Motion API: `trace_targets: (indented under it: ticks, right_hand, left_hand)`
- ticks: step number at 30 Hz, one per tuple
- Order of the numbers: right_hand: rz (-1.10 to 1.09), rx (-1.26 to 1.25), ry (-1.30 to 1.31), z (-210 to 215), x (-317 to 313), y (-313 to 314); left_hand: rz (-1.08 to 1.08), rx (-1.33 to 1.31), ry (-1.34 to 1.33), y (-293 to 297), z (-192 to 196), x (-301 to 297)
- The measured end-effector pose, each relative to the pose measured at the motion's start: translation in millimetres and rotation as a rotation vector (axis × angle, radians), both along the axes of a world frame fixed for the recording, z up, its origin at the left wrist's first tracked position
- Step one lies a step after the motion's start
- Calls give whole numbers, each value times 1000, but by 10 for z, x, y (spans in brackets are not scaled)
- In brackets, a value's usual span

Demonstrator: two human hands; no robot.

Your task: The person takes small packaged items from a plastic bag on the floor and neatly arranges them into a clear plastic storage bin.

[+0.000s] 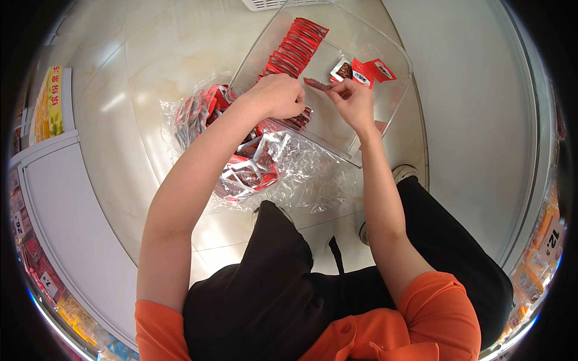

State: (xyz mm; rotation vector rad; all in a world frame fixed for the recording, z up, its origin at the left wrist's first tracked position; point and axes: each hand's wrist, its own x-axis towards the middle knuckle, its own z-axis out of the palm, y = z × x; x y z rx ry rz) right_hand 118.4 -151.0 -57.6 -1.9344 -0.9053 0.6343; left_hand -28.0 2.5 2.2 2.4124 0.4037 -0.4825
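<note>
A transparent plastic bin [394, 51] sits on the floor in front of me. Inside it, a row of small red snack packets [298, 45] stands on edge along the left side. Over the near part of that row, my left hand [280, 96] is closed with its fingers curled under; what they grip is hidden. My right hand [352, 102] pinches one small snack packet [315, 83] by its end, above the middle of the bin. Several loose red-and-white packets [363, 72] lie flat at the bin's right, just beyond my right hand.
An opened transparent bag of red packets [247, 174] lies on the floor against the bin's near left side. White shelving [72, 192] stands at left, a pale panel [475, 120] at right. A white basket [265, 5] shows at the top. My knees are close below the bag.
</note>
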Motion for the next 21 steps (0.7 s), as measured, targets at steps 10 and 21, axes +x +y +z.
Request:
trace_targets:
  ticks: [10,21]
  right_hand:
    - [352,-185,88,-3,-103,-51]
    - [361,-122,10,112,-58,70]
  left_hand:
    - [-76,144,-172,-15,-106,-24]
    - [-88,50,-22,-34,-47,3]
